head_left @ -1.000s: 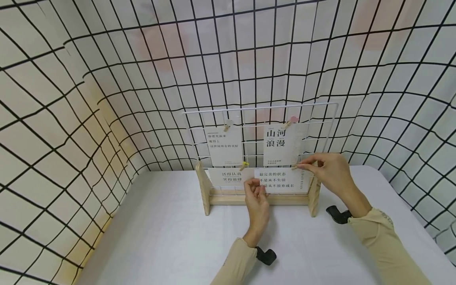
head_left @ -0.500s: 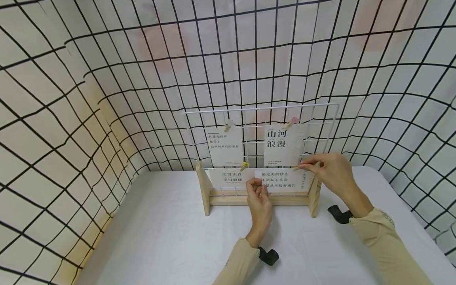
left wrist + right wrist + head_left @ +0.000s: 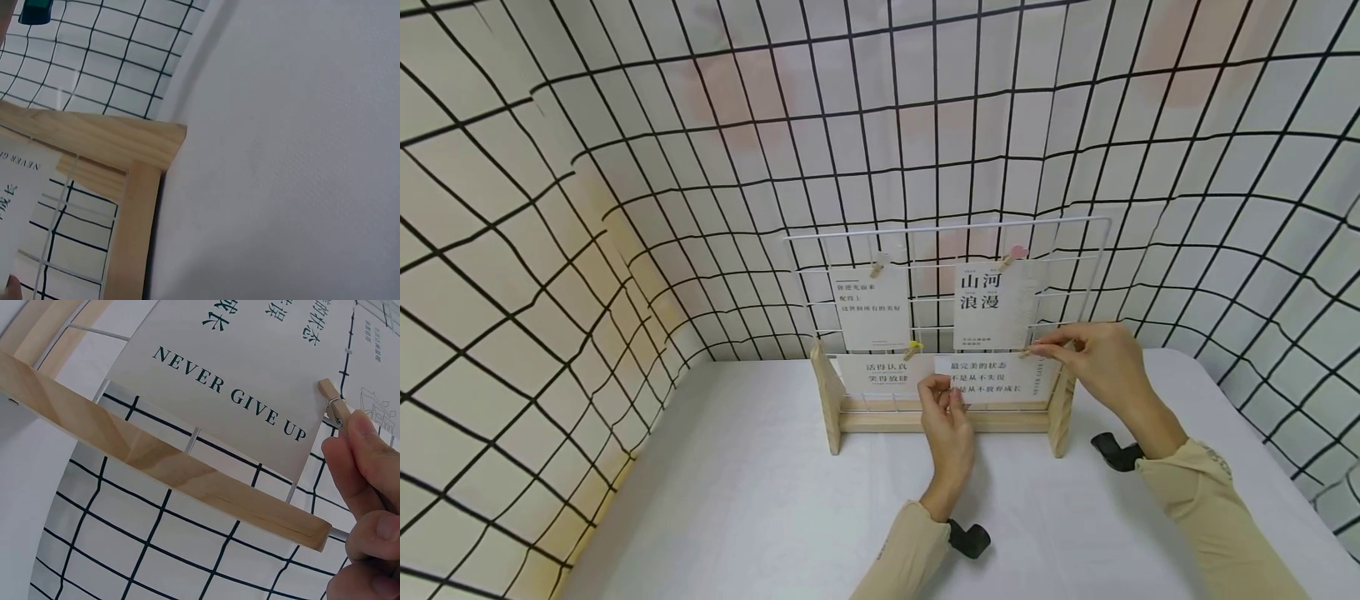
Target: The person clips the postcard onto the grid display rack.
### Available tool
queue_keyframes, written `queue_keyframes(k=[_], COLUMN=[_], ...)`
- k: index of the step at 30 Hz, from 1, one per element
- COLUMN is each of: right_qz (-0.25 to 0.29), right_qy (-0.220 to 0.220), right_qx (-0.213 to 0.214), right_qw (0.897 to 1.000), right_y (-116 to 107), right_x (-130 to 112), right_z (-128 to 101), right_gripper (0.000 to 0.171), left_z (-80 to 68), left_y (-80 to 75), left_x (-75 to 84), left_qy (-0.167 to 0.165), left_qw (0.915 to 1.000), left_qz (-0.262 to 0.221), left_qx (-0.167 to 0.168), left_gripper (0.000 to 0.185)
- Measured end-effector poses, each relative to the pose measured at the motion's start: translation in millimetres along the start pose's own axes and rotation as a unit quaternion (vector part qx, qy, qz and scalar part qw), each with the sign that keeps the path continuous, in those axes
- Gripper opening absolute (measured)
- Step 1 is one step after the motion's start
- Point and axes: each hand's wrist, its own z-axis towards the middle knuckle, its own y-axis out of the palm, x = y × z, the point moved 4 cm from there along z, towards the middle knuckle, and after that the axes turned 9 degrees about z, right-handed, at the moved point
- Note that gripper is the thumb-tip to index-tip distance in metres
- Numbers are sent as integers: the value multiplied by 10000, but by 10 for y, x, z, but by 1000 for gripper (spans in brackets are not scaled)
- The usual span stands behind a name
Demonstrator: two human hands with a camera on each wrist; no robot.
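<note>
A small wooden clothespin [image 3: 331, 403] is pinched between the thumb and a finger of my right hand [image 3: 1105, 371]. Its tip lies over the top edge of a white card [image 3: 992, 383] printed "NEVER GIVE UP", at the lower right of the wire rack [image 3: 947, 227]. My left hand [image 3: 949, 433] holds that card near its left edge, fingers bent and thumb against it. In the left wrist view only a fingertip [image 3: 12, 287] shows by the card. Wooden feet [image 3: 824, 400] and a wooden bar [image 3: 880, 422] support the rack.
Three other cards hang on the rack: an upper left card [image 3: 872, 321], an upper right card [image 3: 988, 325] and a lower left card [image 3: 865, 383]. A yellow-topped clip [image 3: 913, 350] sits between two of them. Black grid panels [image 3: 917, 133] surround the white table [image 3: 737, 500].
My left hand has shifted slightly right, and the lower right card has moved a little right with it. My right hand stays at the card's top edge with the clothespin.
</note>
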Motion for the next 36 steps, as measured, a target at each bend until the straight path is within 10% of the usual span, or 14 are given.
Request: queue_keyframes(k=[12,25,36], right_qz=[-97,21,-5], right_qy=[-348,-297,-309], right_qx=[244,303,306], right_qw=[9990,9991,9991], right_y=[-11,-18,-6], right_x=[-34,-11,-22], right_z=[-17,-35,-25], right_gripper=[14,15,15], left_z=[-1,-18,-19], left_y=[-16,-92,-86], left_x=[112,304,370], left_qy=[353,1686,2117], left_qw=[9905,9108,8949], left_qz=[1246,3476,3643], left_qx=[468,1453,1469], left_gripper=[12,14,25])
